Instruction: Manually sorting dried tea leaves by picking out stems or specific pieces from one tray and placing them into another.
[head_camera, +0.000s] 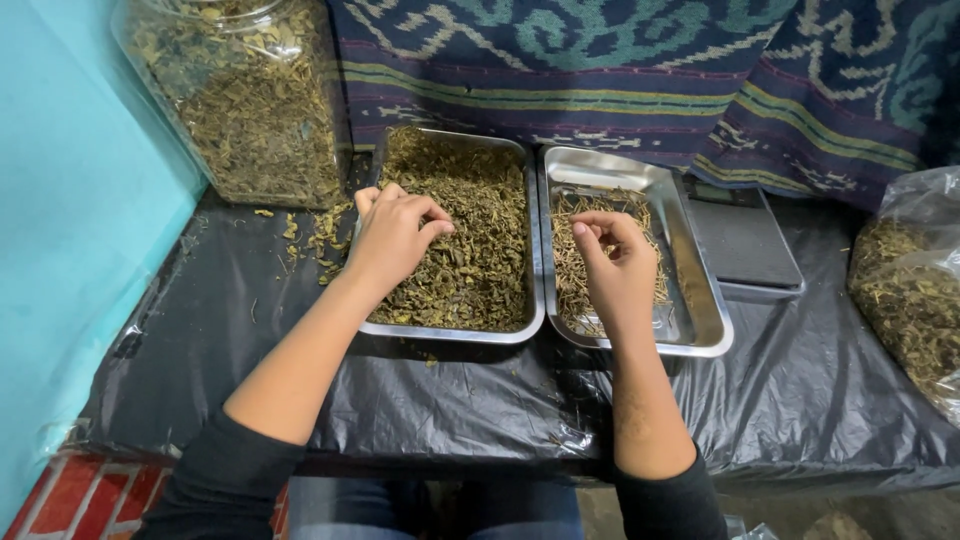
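Observation:
Two steel trays sit side by side on black plastic sheeting. The left tray (536, 290) is heaped with dried green-brown leaves (480, 240). The right tray (700, 300) holds a thin layer of pale dry stems (570, 270). My left hand (392, 238) rests on the leaf pile at its left side, fingers curled and pinching into the leaves. My right hand (612, 262) hovers over the right tray with thumb and fingertips pinched together, seemingly on a small stem that is too small to make out clearly.
A large clear jar (245, 95) of dried leaves stands at the back left, with spilled bits (315, 235) below it. A dark flat scale (742, 240) lies right of the trays. A plastic bag of leaves (915, 300) sits far right. Patterned cloth (640, 70) hangs behind.

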